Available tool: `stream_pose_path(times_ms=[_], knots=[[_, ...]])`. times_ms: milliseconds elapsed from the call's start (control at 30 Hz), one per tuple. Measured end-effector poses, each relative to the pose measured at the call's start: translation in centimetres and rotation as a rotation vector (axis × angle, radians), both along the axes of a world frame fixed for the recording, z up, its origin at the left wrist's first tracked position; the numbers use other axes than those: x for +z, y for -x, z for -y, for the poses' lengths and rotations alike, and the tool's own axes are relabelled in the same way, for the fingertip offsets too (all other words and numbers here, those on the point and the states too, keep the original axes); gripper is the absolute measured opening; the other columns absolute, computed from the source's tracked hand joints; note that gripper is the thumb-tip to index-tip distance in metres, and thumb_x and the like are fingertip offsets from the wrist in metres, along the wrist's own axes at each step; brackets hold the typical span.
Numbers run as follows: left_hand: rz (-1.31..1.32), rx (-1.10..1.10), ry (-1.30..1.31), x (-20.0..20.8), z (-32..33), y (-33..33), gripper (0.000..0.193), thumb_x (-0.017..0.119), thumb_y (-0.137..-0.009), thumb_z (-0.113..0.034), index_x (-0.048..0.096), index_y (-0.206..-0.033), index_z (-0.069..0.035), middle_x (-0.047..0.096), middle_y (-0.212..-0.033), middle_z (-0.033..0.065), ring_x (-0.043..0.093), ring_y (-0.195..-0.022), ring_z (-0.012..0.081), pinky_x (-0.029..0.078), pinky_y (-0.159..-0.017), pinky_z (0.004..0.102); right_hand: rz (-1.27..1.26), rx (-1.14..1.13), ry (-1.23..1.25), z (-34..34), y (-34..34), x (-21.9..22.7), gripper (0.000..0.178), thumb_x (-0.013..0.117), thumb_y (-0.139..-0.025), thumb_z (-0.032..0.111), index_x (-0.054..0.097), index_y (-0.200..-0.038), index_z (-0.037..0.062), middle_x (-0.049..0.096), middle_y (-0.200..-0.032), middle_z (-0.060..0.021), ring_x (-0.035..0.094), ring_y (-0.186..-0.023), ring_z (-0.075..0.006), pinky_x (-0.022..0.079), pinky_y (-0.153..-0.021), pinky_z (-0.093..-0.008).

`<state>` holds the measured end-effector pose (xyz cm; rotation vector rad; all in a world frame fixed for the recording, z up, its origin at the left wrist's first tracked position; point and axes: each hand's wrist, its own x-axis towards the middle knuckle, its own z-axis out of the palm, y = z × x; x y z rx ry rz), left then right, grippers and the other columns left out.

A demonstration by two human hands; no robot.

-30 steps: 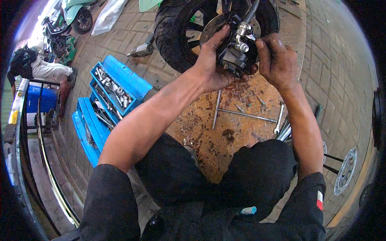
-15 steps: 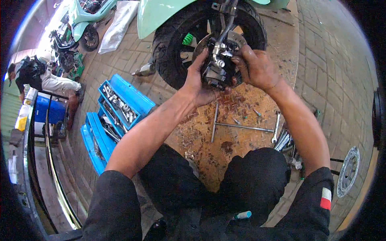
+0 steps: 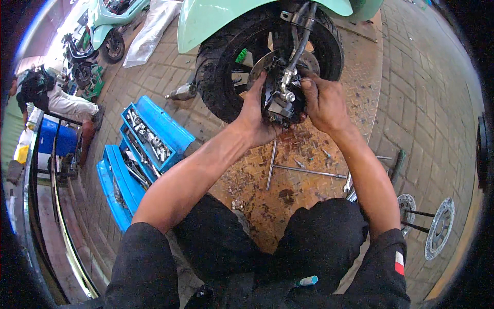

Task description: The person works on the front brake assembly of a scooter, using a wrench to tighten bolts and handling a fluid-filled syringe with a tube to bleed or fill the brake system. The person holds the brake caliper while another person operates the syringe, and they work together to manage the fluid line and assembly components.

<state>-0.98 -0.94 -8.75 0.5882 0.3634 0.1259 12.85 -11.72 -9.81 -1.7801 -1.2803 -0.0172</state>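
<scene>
A black and silver brake caliper (image 3: 281, 105), its hose running up toward the fork, is between my hands in front of the scooter's front wheel (image 3: 216, 67). My left hand (image 3: 254, 121) wraps its left side and underside, thumb pointing up. Around the right side closes my right hand (image 3: 325, 100), thumb on top near the hose fitting; its other fingertips are mostly hidden behind the part. The metal brake disc (image 3: 311, 63) shows behind the caliper. Pale green bodywork (image 3: 213, 20) hangs over the tyre.
A T-handle wrench (image 3: 309, 171) and small bolts lie on the stained metal plate (image 3: 288, 206). At left stands an open blue toolbox (image 3: 167, 126) of sockets and spanners. An air tool (image 3: 181, 92) lies near the tyre. Brake discs (image 3: 440, 228) stand at right; another person (image 3: 56, 98) bends far left.
The caliper and both hands have moved slightly down and right in the picture. My right hand has shifted its hold, with its thumb now nearer the hose fitting.
</scene>
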Motion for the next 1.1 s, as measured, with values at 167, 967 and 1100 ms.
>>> stream_pose_path(times_ms=[167,967,1100], knots=[[0.021,-0.05,0.034,-1.0,-0.2,0.0,0.06,0.035,-0.09,-0.066,0.058,-0.116,-0.017,0.065,-0.099,0.0057,0.062,-0.08,0.0313,0.046,-0.059,0.0423,0.127,0.171,-0.032,-0.5,-1.7,0.3,0.04,0.055,-0.092,0.041,0.065,-0.099,0.003,0.064,-0.077,-0.023,0.062,-0.071,-0.0425,0.05,-0.064,-0.0489],[-0.137,-0.071,0.001,1.3,0.0,0.3,0.072,0.031,-0.089,-0.071,0.054,-0.122,-0.012,0.064,-0.1,0.0101,0.062,-0.077,0.0269,0.033,-0.035,0.0228,-0.266,0.099,-0.314,2.3,0.4,-0.8,0.027,0.059,-0.091,0.015,0.051,-0.113,0.0014,0.064,-0.087,-0.0217,0.067,-0.083,-0.026,0.053,-0.067,-0.0434],[-0.12,-0.13,0.076,1.0,-0.4,0.9,0.067,0.028,-0.091,-0.066,0.052,-0.123,-0.011,0.062,-0.104,0.0124,0.061,-0.08,0.026,0.034,-0.034,0.0213,-0.985,0.387,-0.218,5.0,1.2,2.5,0.035,0.059,-0.091,0.008,0.05,-0.124,0.0027,0.063,-0.104,-0.0098,0.057,-0.084,-0.0129,0.05,-0.073,-0.031]])
